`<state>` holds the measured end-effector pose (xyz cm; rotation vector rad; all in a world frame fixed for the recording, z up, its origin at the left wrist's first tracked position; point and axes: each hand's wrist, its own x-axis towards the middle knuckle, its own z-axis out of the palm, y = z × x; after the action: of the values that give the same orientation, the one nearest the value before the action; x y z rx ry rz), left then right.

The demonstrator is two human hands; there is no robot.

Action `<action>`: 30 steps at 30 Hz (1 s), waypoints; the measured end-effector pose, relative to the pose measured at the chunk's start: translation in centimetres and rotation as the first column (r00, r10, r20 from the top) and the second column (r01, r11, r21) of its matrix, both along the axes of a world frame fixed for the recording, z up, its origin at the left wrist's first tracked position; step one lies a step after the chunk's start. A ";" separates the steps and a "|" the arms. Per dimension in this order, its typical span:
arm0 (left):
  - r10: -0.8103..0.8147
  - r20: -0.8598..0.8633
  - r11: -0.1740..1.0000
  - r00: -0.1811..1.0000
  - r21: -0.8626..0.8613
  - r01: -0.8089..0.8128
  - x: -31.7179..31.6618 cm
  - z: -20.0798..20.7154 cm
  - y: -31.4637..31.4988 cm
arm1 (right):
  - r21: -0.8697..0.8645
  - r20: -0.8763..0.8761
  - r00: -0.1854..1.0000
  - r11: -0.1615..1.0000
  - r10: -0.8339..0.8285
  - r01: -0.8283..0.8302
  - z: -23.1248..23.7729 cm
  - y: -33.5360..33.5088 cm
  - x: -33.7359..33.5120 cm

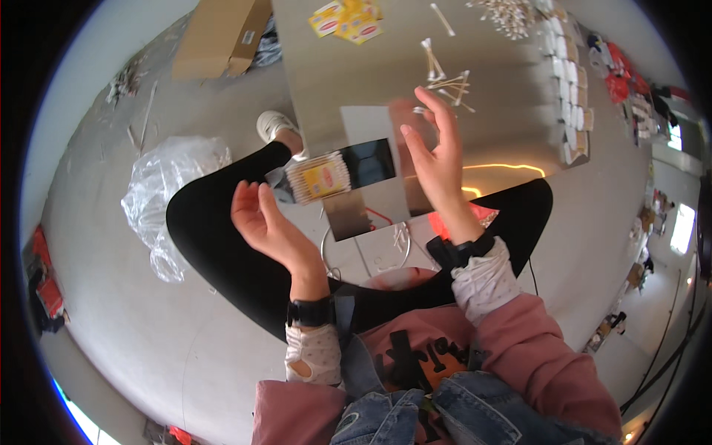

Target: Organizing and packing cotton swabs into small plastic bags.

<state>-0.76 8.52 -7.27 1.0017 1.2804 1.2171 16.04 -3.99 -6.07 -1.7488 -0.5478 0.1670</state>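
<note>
A flat pack of cotton swabs (302, 182) with a yellow card (323, 180) at its front lies at the near left edge of the metal table (319, 96). Clear film shows at the pack's left end, and a dark rectangle (372, 163) adjoins its right end. My left hand (265, 225) hovers just left of and nearer than the pack, loosely curled, thumb apart from the fingers, nothing seen in it. My right hand (439, 152) is raised over the table right of the dark rectangle, thumb and forefinger spread, apparently holding nothing. Loose cotton swabs (450, 85) lie beyond it.
Several yellow cards (347, 21) lie at the table's far left. A heap of swabs (510, 15) sits at the far right, beside a row of filled packs (569, 89) along the right edge. On the floor are a cardboard box (215, 37) and a clear plastic bag (167, 200).
</note>
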 end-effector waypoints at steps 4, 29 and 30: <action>-0.399 -0.422 0.812 0.814 0.250 0.527 1.7 3.8 -1.5 | -0.456 0.350 0.884 0.881 0.309 -0.127 1.4 -4.6 5.5; -0.481 -0.776 0.173 0.409 0.373 0.911 14.9 0.6 -6.1 | -0.607 0.445 0.684 0.756 0.578 -0.244 2.0 -5.6 16.5; -0.482 -0.776 0.173 0.406 0.370 0.913 14.9 0.7 -6.2 | -0.573 0.405 0.732 0.776 0.547 -0.263 2.1 -6.1 15.8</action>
<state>14.16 2.31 -6.62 2.4123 0.2687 0.6206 31.82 -10.14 -3.99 -2.1406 -1.4532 0.1136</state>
